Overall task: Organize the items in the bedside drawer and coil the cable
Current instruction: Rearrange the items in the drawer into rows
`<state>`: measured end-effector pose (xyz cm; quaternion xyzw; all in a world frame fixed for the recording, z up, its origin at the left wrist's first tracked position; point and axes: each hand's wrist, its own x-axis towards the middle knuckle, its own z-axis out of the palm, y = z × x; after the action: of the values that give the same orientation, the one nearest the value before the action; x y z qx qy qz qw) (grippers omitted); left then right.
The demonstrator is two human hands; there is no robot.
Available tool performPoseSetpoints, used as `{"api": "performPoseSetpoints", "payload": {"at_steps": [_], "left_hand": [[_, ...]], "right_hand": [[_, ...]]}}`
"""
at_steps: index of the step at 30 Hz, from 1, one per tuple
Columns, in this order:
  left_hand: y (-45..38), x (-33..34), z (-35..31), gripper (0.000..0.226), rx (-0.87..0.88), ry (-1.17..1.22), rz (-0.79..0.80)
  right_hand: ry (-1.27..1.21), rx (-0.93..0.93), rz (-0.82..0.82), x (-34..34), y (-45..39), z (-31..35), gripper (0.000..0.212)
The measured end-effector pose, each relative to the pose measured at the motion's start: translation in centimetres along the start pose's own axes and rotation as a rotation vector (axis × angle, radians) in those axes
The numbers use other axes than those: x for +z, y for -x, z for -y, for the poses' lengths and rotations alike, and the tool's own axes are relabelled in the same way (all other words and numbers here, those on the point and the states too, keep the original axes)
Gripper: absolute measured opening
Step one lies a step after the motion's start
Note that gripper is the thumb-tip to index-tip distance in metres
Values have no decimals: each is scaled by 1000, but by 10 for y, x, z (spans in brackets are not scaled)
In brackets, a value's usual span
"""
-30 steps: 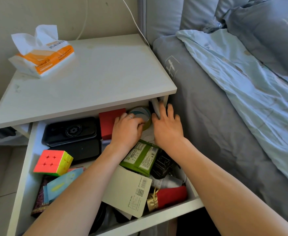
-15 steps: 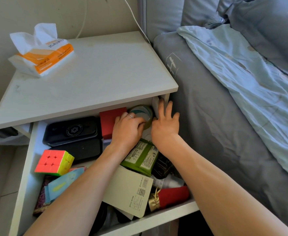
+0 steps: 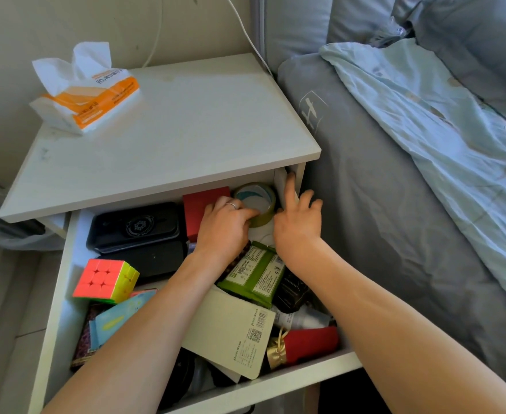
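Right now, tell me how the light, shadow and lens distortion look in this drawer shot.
Head view: daylight falls brightly on the nightstand top and the blue sheet; the top's overhang shades the back of the drawer around the tape roll; the wide lens bows the nightstand's edges and stretches both forearms; the left hand and right hand look sharp, without evident motion blur.

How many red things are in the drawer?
2: a red box at the back beside the tape roll, and a red pouch at the front right corner. More may be hidden underneath.
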<state>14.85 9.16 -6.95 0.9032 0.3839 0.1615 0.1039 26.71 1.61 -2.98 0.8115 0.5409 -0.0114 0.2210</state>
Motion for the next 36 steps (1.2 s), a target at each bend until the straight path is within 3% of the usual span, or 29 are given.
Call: {"api": "performPoseSetpoints", "payload": {"at_steps": [5, 9, 15, 19, 23, 27, 30, 33, 36], "left_hand": [[0, -1, -1, 37, -10, -20, 5], [0, -10, -6, 38, -29, -33, 88], [31, -72, -10, 31, -68, 231, 61], [73, -108, 3, 24, -185, 309, 120], [103, -123, 18, 23, -248, 322, 191], [122, -124, 22, 22, -284, 369, 152], [120, -119, 10, 23, -206, 389, 184], [110, -112, -9, 25, -102, 383, 242], [105, -100, -24, 34, -18, 317, 347]], "right_hand": [[-68, -54, -16, 2, -2, -5, 55], [-437, -129, -96, 4, 3, -21, 43], [-928, -111, -373, -13, 29, -36, 33], [-1168, -172, -232, -20, 54, -27, 28], [-1067, -262, -140, -22, 67, -20, 24], [-969, -303, -57, -29, 78, -25, 32], [-879, -296, -4, -24, 93, -40, 49], [-608, -325, 125, -14, 108, -55, 69], [-372, -351, 170, -5, 111, -56, 71]]}}
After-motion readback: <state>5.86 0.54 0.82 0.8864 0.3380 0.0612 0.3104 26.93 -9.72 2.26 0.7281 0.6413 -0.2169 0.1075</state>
